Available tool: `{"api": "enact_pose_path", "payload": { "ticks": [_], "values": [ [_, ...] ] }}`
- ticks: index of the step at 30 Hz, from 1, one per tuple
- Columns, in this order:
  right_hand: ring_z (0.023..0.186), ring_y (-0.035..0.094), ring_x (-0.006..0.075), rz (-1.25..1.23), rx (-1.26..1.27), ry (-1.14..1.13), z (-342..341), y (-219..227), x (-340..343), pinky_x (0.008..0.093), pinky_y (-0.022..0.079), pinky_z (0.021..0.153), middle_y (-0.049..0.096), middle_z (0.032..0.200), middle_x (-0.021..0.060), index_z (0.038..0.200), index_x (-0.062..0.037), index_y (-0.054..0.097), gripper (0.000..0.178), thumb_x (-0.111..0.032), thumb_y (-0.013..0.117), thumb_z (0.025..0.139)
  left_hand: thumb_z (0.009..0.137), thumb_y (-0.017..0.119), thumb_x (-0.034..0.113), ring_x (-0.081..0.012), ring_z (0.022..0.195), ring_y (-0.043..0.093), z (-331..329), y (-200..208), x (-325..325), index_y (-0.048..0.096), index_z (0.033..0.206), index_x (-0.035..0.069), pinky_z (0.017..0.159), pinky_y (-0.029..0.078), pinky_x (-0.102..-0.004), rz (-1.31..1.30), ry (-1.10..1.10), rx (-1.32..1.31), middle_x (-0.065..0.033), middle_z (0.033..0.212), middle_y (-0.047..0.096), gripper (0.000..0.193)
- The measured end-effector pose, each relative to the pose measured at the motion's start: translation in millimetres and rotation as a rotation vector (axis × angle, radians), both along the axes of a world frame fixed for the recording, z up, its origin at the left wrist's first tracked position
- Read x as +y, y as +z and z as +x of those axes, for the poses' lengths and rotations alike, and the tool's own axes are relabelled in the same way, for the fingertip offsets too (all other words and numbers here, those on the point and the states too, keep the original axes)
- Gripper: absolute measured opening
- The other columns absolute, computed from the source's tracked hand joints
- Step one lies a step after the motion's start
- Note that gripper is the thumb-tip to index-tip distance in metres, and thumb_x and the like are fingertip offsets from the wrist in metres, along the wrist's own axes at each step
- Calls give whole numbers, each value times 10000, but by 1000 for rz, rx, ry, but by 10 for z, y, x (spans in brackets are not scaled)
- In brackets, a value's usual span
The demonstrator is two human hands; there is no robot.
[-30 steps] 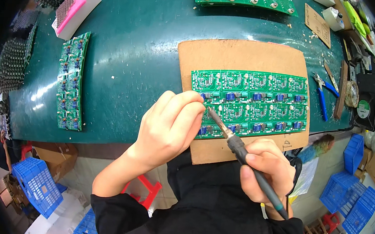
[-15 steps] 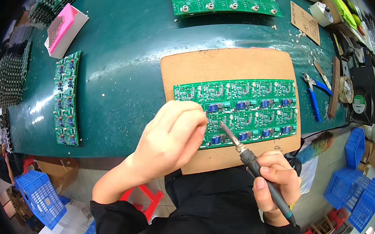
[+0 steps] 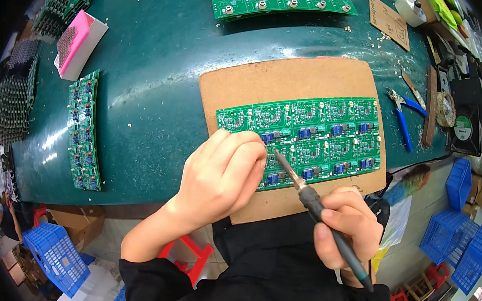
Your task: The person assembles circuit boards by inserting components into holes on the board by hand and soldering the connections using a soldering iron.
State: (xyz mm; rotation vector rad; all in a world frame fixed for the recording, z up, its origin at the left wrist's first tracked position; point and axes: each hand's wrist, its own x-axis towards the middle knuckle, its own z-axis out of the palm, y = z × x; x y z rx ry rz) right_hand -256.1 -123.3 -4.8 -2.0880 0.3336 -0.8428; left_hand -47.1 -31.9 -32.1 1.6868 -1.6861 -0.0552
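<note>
A green circuit board panel [image 3: 313, 115] with rows of blue components lies on a brown board [image 3: 258, 82]. My right hand [image 3: 352, 226] grips a soldering iron [image 3: 309, 198] by its dark handle. Its metal tip meets or hovers just over the left part of the panel; contact cannot be made out. Closed over the panel's left end, my left hand [image 3: 222, 169] has its fingers curled together, and their tips are hidden from view. Whatever they pinch does not show.
Blue-handled cutters [image 3: 405, 122] lie right of the brown board. Another panel [image 3: 85, 131] and a pink-and-white box [image 3: 79, 44] sit at left, near stacked boards [image 3: 15, 96]. A panel with round metal parts [image 3: 282, 2] is at the far side. Blue crates [image 3: 445, 237] stand below.
The soldering iron's tip has shifted slightly left and up across the panel, with my right hand following. My left hand stays in nearly the same place. The whole view has shifted a little.
</note>
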Motion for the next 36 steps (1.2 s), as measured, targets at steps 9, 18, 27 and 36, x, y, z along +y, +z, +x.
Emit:
{"api": "enact_pose_path", "payload": {
  "ticks": [9,18,27,36],
  "values": [
    [658,619,271,31,-82,9,14,-18,-25,372,500,623,562,620,85,938,27,600,233,64,680,723,695,734,-54,-242,670,567,-96,-21,-42,610,881,16,578,482,-334,-57,56,-183,-102,888,634,235],
    [646,594,261,58,-189,-148,-222,-85,-125,394,488,609,543,591,104,952,35,568,198,-13,651,779,748,698,-37,-262,745,610,34,131,39,631,912,22,623,505,-340,80,38,66,-91,906,629,187],
    [628,585,256,126,-195,-170,-414,-90,-190,403,493,624,530,560,107,930,34,551,182,3,640,774,818,648,-69,-196,694,579,39,503,17,597,927,-5,590,454,-306,-139,-12,353,-110,888,626,137],
    [618,595,260,106,-144,-121,-288,-131,-199,369,480,595,567,612,101,918,35,595,218,40,680,717,757,682,-60,-254,804,628,-196,71,-318,584,900,35,685,453,-365,114,-77,43,-85,916,661,197]
  ]
}}
